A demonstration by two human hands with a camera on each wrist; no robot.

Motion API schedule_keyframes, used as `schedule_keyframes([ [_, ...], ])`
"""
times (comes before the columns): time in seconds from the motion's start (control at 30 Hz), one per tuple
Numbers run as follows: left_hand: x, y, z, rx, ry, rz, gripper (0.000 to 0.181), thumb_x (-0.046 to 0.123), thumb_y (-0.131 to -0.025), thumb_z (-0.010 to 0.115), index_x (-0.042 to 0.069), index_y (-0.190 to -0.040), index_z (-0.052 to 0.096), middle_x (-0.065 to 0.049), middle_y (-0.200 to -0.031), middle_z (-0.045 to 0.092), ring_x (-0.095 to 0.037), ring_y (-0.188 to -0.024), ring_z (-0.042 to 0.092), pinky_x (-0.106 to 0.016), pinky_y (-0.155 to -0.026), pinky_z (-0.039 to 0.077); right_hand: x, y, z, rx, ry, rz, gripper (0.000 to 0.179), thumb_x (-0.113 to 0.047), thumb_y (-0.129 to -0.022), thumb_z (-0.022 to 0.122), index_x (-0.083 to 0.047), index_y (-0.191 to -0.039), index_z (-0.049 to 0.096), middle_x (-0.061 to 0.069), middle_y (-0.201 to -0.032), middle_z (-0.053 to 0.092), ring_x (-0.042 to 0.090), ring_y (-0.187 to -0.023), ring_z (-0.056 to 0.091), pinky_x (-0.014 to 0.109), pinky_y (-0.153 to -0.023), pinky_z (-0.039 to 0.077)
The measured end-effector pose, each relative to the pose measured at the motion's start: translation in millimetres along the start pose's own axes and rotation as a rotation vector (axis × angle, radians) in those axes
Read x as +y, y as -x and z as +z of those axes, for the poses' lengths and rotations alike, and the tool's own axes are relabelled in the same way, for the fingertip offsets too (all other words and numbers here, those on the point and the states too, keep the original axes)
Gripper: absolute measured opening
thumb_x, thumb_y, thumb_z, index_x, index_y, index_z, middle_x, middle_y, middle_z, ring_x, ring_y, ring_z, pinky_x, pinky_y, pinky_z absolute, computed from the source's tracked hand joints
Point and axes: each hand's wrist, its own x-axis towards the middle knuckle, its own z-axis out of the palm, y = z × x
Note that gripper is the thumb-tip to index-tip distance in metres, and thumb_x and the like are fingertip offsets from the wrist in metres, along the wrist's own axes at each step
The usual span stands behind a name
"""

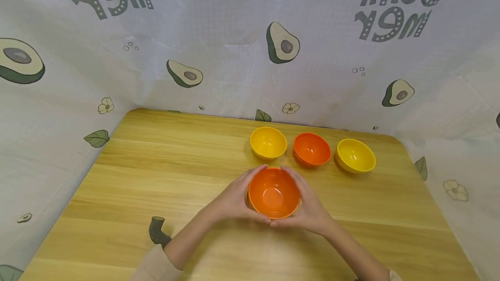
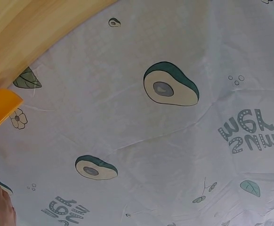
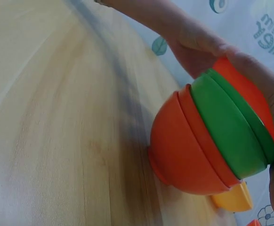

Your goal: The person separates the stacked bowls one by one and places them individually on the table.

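Observation:
An orange bowl (image 1: pixel 274 193) tops a nested stack in the middle of the wooden table. Below it in the right wrist view are a green bowl (image 3: pixel 226 127) and a red-orange bowl (image 3: pixel 184 146) whose foot is at the tabletop. My left hand (image 1: pixel 238 196) curves round the left side of the top bowl, and my right hand (image 1: pixel 310 205) grips it from the right. Both thumbs meet at its near rim. A yellow bowl (image 1: pixel 268 143), a smaller orange bowl (image 1: pixel 311 149) and another yellow bowl (image 1: pixel 355 155) stand in a row just behind.
A dark grey curved piece (image 1: pixel 157 230), partly covered by my left forearm, lies at the table's left front. A white curtain (image 1: pixel 230 25) printed with avocados hangs behind and beside the wooden table (image 1: pixel 156 172).

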Motion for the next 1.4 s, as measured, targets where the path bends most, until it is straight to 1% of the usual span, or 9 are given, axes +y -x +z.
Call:
schedule_keyframes([
  [0.07, -0.3, 0.4, -0.4, -0.001, 0.003, -0.003, 0.111, 0.049, -0.058, 0.084, 0.027, -0.146, 0.020, 0.007, -0.144, 0.033, -0.014, -0.128, 0.039, -0.042, -0.102, 0.039, -4, -0.8, 0, 0.012, -0.013, 0.002, 0.117, -0.041, -0.048, 0.090, -0.017, -0.144, 0.028, 0.003, -0.140, 0.040, 0.019, -0.123, 0.042, 0.047, -0.098, 0.042],
  [0.23, -1.8, 1.6, -1.9, -0.004, 0.004, 0.004, 0.111, 0.050, -0.058, 0.083, 0.027, -0.146, 0.020, 0.006, -0.144, 0.033, -0.016, -0.128, 0.039, -0.043, -0.102, 0.039, -28, -4.3, -5, 0.045, -0.023, -0.024, 0.111, -0.015, -0.045, 0.092, 0.002, -0.138, 0.034, 0.020, -0.136, 0.042, 0.032, -0.121, 0.043, 0.054, -0.094, 0.042],
  [0.3, -2.9, 1.8, -2.7, -0.005, 0.004, 0.011, 0.112, 0.049, -0.058, 0.084, 0.026, -0.147, 0.020, 0.006, -0.145, 0.033, -0.017, -0.128, 0.039, -0.043, -0.102, 0.039, -32, -4.7, -5, 0.048, -0.020, -0.033, 0.109, -0.009, -0.045, 0.091, 0.005, -0.137, 0.035, 0.024, -0.135, 0.042, 0.033, -0.120, 0.042, 0.051, -0.095, 0.043],
  [0.43, -4.1, 1.7, -3.7, -0.008, -0.001, 0.016, 0.112, 0.048, -0.057, 0.084, 0.027, -0.147, 0.019, 0.006, -0.145, 0.032, -0.017, -0.129, 0.038, -0.045, -0.102, 0.038, -13, -2.8, 0, 0.047, -0.015, -0.037, 0.113, -0.013, -0.044, 0.093, 0.003, -0.139, 0.033, 0.021, -0.137, 0.040, 0.030, -0.123, 0.041, 0.045, -0.097, 0.042],
  [0.6, -3.8, 1.8, -3.9, -0.002, 0.014, 0.010, 0.112, 0.045, -0.056, 0.086, 0.027, -0.146, 0.021, 0.009, -0.144, 0.033, -0.014, -0.129, 0.037, -0.043, -0.103, 0.037, 5, -2.1, 4, 0.035, -0.028, -0.041, 0.117, -0.025, -0.045, 0.094, -0.004, -0.142, 0.032, 0.014, -0.141, 0.038, 0.025, -0.126, 0.039, 0.053, -0.097, 0.040],
  [0.83, -4.7, 2.0, -2.6, 0.008, 0.014, 0.019, 0.111, 0.043, -0.056, 0.087, 0.025, -0.146, 0.023, 0.010, -0.144, 0.033, -0.012, -0.129, 0.037, -0.041, -0.103, 0.037, 4, -4.2, 1, -0.005, -0.035, -0.037, 0.117, -0.039, -0.049, 0.090, -0.013, -0.145, 0.028, 0.011, -0.143, 0.036, 0.021, -0.127, 0.038, 0.053, -0.098, 0.039],
  [1.0, -5.0, 2.4, -2.3, 0.015, 0.010, 0.028, 0.112, 0.042, -0.056, 0.087, 0.024, -0.146, 0.023, 0.010, -0.143, 0.034, -0.012, -0.128, 0.038, -0.041, -0.103, 0.038, 3, -5.5, 0, -0.031, -0.019, -0.024, 0.120, -0.043, -0.048, 0.090, -0.019, -0.146, 0.025, 0.011, -0.143, 0.035, 0.020, -0.127, 0.037, 0.051, -0.099, 0.039],
  [1.23, -5.6, 2.3, -1.7, 0.016, 0.026, 0.020, 0.112, 0.041, -0.056, 0.087, 0.027, -0.146, 0.022, 0.010, -0.143, 0.033, -0.013, -0.129, 0.037, -0.042, -0.103, 0.038, 5, -5.1, 5, 0.007, -0.022, -0.045, 0.118, -0.040, -0.047, 0.091, -0.013, -0.144, 0.029, 0.007, -0.141, 0.038, 0.020, -0.124, 0.040, 0.045, -0.097, 0.043],
  [1.4, -5.7, 2.2, -2.1, 0.015, 0.041, 0.008, 0.113, 0.040, -0.055, 0.088, 0.030, -0.146, 0.021, 0.012, -0.145, 0.031, -0.012, -0.131, 0.035, -0.042, -0.104, 0.036, 8, -4.5, 8, 0.030, -0.037, -0.052, 0.117, -0.038, -0.047, 0.091, -0.011, -0.143, 0.030, 0.003, -0.140, 0.039, 0.018, -0.124, 0.041, 0.038, -0.099, 0.042],
])
